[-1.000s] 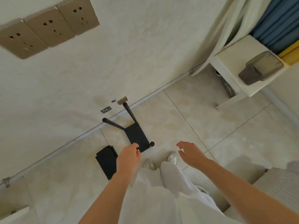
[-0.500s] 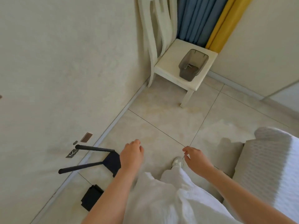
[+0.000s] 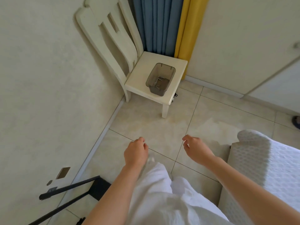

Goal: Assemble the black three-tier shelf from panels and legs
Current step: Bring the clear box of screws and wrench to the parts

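A black shelf panel (image 3: 101,189) with two black legs (image 3: 68,188) screwed into it lies on the floor at the lower left, legs pointing toward the wall. My left forearm covers part of the panel. My left hand (image 3: 135,153) hangs over the floor tiles with fingers loosely curled, holding nothing. My right hand (image 3: 195,148) hovers a little to the right, fingers relaxed and empty. A grey plastic tray (image 3: 160,78) holding several small screws sits on the seat of a cream chair (image 3: 141,75) ahead.
The wall runs along the left. Blue and yellow curtains (image 3: 164,25) hang behind the chair. A white quilted bed edge (image 3: 253,153) stands at the right. A small brown plate (image 3: 63,172) sits low on the wall. White trousers fill the bottom.
The view has swung up and right from the shelf panel toward the chair and tray. Both hands have lifted away from the panel and stay empty. The loose panel has left the view.
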Available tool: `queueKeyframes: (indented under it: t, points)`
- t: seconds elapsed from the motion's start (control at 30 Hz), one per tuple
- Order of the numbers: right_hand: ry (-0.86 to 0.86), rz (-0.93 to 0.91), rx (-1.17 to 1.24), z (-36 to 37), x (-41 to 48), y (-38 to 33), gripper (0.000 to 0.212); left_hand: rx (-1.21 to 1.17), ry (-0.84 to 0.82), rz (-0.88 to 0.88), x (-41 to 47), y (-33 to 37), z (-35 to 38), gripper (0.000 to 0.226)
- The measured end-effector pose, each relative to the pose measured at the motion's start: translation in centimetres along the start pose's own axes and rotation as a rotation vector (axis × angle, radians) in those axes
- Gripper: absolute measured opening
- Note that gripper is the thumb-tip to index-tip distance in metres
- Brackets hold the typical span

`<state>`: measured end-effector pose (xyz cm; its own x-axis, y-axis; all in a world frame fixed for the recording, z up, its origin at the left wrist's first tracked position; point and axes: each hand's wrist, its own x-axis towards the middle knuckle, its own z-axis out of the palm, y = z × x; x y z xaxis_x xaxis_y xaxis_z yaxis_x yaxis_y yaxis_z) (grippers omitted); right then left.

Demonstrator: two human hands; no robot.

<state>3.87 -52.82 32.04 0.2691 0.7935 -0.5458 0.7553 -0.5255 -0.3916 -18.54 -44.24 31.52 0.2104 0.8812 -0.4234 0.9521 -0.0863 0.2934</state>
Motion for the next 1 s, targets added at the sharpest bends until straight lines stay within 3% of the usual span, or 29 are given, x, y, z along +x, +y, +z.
queueKeyframes:
  t: [0.3,0.6,0.8,1.0]
  points:
    - [0.052,-0.012,-0.04,-8.4,11.9,1.2,0.032,-0.024,-0.008,0.006,12.0,6.8,-2.1,0.029]
    - [-0.015,-0.017,-0.097,-16.9,23.7,0.0,0.032,-0.018,0.014,-0.028,24.3,11.7,-6.1,0.028]
    - [-0.08,-0.087,-0.128,-21.2,31.1,-1.0,0.031,-0.087,0.011,-0.136,29.8,14.6,-7.3,0.025]
    - [-0.197,-0.201,-0.205,-24.2,39.0,-0.5,0.03,-0.204,0.018,-0.398,34.4,16.4,-6.4,0.025]
